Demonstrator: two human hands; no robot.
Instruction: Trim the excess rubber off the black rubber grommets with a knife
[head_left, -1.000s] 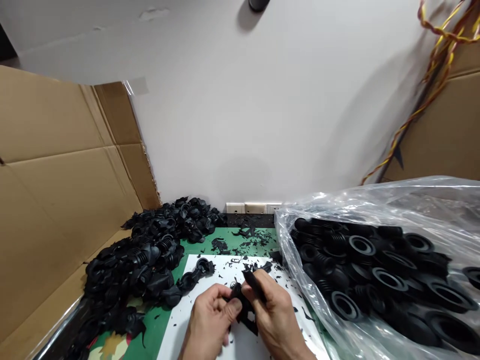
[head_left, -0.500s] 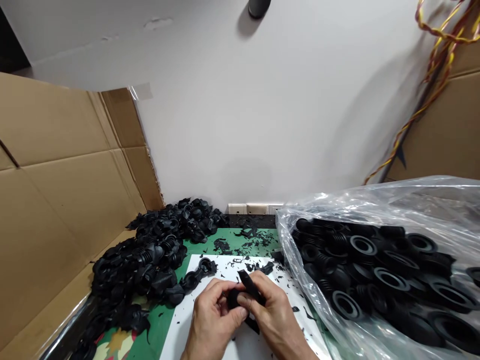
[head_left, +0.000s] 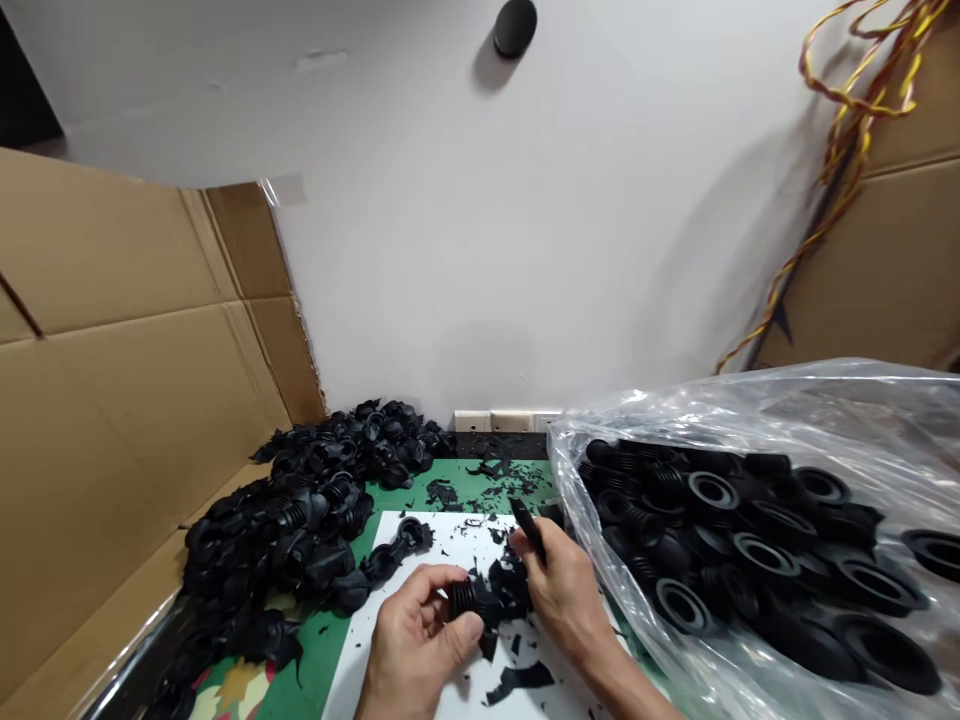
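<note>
My left hand point(head_left: 420, 640) pinches a black ribbed rubber boot point(head_left: 474, 600) between thumb and fingers, low over a white sheet point(head_left: 356, 645). Ragged rubber flaps stick out from the boot's right end. Just right of it, my right hand point(head_left: 561, 580) is closed around a slim black stick-like tool point(head_left: 529, 530), whose upper end points up and to the left. The tool's lower end is hidden, so its exact kind cannot be told. Below the boot, a torn strip of black rubber point(head_left: 519, 680) lies on the sheet among small scraps.
A heap of black rubber pieces point(head_left: 300, 510) covers the left side, beside a cardboard panel point(head_left: 135, 380). At right, a clear plastic bag point(head_left: 581, 560) holds many ribbed rubber boots point(head_left: 712, 490). Shavings litter the green mat point(head_left: 469, 480). Twisted wires point(head_left: 847, 190) hang at upper right.
My right hand has moved right and slightly up, away from my left hand, with the tool. The ribbed boot in my left hand now shows, with torn rubber at its right.
</note>
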